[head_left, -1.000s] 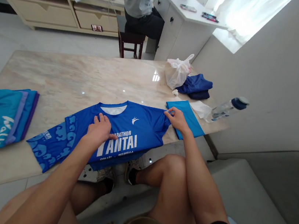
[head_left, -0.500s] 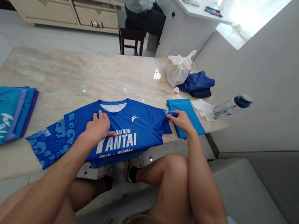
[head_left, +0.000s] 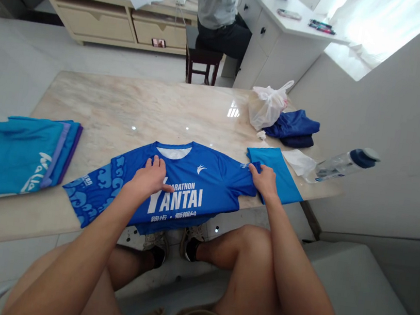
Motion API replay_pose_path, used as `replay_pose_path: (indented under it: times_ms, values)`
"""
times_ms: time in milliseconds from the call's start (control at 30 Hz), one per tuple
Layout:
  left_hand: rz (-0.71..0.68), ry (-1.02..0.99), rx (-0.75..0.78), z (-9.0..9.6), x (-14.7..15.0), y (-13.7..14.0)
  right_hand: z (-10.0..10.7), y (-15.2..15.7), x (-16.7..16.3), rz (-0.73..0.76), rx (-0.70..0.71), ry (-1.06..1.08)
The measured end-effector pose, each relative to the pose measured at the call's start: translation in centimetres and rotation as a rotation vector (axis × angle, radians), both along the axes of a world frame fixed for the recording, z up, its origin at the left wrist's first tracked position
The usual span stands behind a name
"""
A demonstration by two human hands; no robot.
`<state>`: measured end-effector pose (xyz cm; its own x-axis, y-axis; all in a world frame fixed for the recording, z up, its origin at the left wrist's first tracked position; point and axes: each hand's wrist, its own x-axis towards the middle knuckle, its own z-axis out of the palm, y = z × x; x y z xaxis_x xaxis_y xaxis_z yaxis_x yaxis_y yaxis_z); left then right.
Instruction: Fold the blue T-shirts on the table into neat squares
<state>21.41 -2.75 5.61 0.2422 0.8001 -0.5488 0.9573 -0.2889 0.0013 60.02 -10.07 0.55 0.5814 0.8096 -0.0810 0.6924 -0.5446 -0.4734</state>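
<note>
A blue T-shirt [head_left: 218,179] with white "Marathon Yantai" lettering lies front up on the marble table, its lower part hanging over the near edge. My left hand [head_left: 151,175] rests on the chest, left of the lettering, with its fingers laid out on the cloth. At the right sleeve, my right hand [head_left: 264,180] pinches the sleeve's end between thumb and fingers. That sleeve end lies beside and partly over a folded light-blue cloth [head_left: 282,173]. The other sleeve, with a wave pattern, spreads out flat to the left.
Folded teal, lilac and purple garments [head_left: 19,151] are stacked on the table's left [head_left: 124,98]. At the right stand a white plastic bag [head_left: 267,108], dark-blue folded clothing [head_left: 294,126], tissue [head_left: 301,162] and a tilted clear bottle [head_left: 339,165]. A person [head_left: 218,2] sits at a white desk beyond.
The camera view has swung left, so everything sits further right in the picture. My right hand has drawn the sleeve end slightly outward; my left hand stays on the chest.
</note>
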Motion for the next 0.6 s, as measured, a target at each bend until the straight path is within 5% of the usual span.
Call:
replay_pose_path:
  times_ms: [200, 333, 600]
  values:
    - [-0.027, -0.070, 0.031, -0.4, -1.3, 0.1, 0.4, -0.6, -0.4, 0.175, -0.101, -0.036]
    - [0.027, -0.012, 0.018, -1.4, -1.6, -0.1, 1.5, -0.7, -1.2, 0.161, -0.072, -0.203]
    - [0.049, -0.038, -0.009, -1.8, -1.9, -0.1, 3.9, -2.4, -3.9, 0.140, -0.229, -0.372]
